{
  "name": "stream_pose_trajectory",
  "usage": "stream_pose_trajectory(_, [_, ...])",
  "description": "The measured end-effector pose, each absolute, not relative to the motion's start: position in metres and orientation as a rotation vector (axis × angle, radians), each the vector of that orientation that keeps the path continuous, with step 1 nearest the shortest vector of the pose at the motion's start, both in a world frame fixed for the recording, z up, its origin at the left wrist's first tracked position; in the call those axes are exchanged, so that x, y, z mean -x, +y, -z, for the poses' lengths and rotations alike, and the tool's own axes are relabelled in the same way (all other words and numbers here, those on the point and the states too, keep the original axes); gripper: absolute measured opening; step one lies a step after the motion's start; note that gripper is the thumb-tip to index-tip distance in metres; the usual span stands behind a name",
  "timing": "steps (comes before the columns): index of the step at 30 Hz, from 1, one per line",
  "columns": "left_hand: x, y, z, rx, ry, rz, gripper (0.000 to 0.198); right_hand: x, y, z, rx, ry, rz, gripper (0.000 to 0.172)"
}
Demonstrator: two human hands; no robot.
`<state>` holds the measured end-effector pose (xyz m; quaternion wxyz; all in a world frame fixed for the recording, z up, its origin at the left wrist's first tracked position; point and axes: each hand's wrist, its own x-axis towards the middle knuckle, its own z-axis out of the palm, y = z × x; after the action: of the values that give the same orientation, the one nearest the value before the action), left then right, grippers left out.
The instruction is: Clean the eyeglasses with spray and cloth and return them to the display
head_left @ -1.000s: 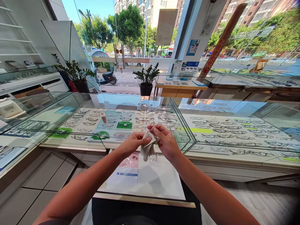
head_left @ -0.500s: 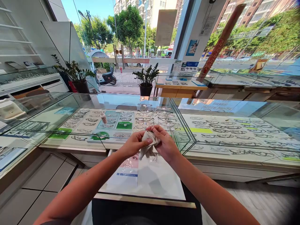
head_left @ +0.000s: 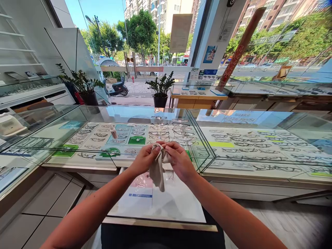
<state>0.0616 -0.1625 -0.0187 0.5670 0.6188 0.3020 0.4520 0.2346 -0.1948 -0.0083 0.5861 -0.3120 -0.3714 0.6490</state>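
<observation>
"Firstly, state the left arm's pose."
"Bare forearm point(head_left: 95, 204), rising from the lower left edge towards the middle, over the near side of the glass counter point(head_left: 124, 112). A small bottle point(head_left: 113, 132) shows beyond it, well apart from the hand."
"And the left hand point(head_left: 144, 159)?"
"Wrist roughly in line with the forearm, back of the hand turned outward. Thumb laid on top of the cloth point(head_left: 157, 174), fingers curled behind it; the grip is a pinch."
"Where is the cloth?"
"Between both hands, bunched at the top, its loose end hanging down over the white shelf point(head_left: 181, 207). A printed sheet point(head_left: 140, 196) lies on that shelf, below and to the left of the hanging end. Whether the folds contain anything, I cannot tell."
"Right hand point(head_left: 180, 162)?"
"Near level with the left, fingertips close to the left's. Thumb and forefinger pinch the cloth's upper right edge; the other fingers are bent inward, their tips partly hidden."
"Right arm?"
"Right forearm point(head_left: 225, 205) mirrors the other, slanting in from the lower right edge. Beyond it, rows of glasses point(head_left: 254, 142) fill the counter's right section, untouched by either hand."
</observation>
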Motion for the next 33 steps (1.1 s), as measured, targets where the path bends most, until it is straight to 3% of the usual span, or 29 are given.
stream_pose_trajectory(5, [-0.055, -0.159, 0.015, -1.473, 0.643, -0.931, 0.065, -0.239, -0.188, 0.008, 0.762, -0.881, -1.504, 0.046])
stream_pose_trajectory(14, [-0.067, -0.163, 0.025, -1.459, 0.729, -1.150, 0.071, -0.231, -0.187, 0.020, 0.793, -0.933, -1.402, 0.049])
stream_pose_trajectory(22, [-0.048, -0.155, 0.021, -1.531, 0.625, -0.909, 0.067, -0.240, -0.185, 0.013, 0.802, -0.927, -1.438, 0.048])
stream_pose_trajectory(33, [-0.064, -0.158, 0.026, -1.447, 0.708, -1.094, 0.072, -0.235, -0.185, 0.023, 0.810, -0.955, -1.386, 0.050])
